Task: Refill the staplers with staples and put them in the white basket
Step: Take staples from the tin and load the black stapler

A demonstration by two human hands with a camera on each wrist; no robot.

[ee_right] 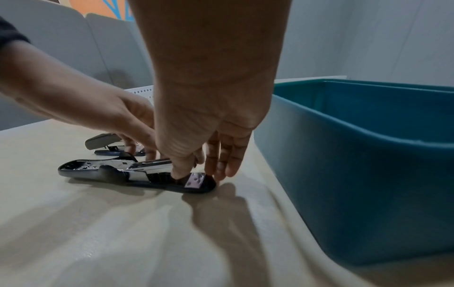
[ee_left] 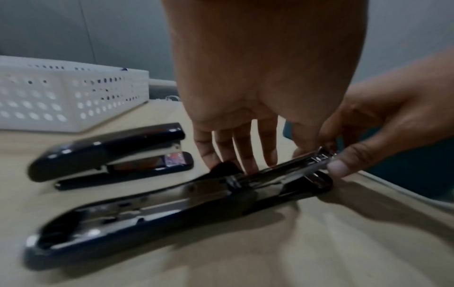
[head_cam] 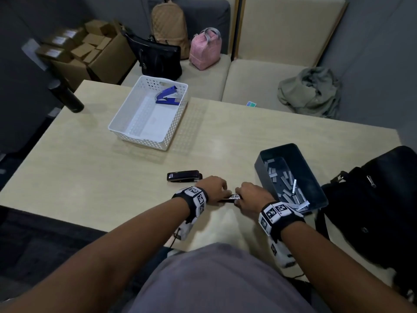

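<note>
An opened black stapler [ee_left: 172, 203] lies flat near the table's front edge, its lid swung back and its metal magazine exposed. My left hand [ee_left: 275, 161] steadies its middle, fingers on the far side and thumb on the rail. At the magazine's front end my right hand [ee_right: 199, 172] pinches the metal with thumb and fingers. I cannot tell whether a staple strip is in that pinch. A second black stapler [head_cam: 184, 176] rests closed just to the left. The white basket [head_cam: 126, 109] at the far left holds a blue stapler [head_cam: 167, 97].
A dark teal bin [head_cam: 316, 175] with several loose staple strips [head_cam: 288, 186] stands right beside my right hand. A black bag [head_cam: 372, 199] sits at the table's right edge and a black bottle [head_cam: 66, 96] at the far left corner. Bags and boxes lie on the bench behind.
</note>
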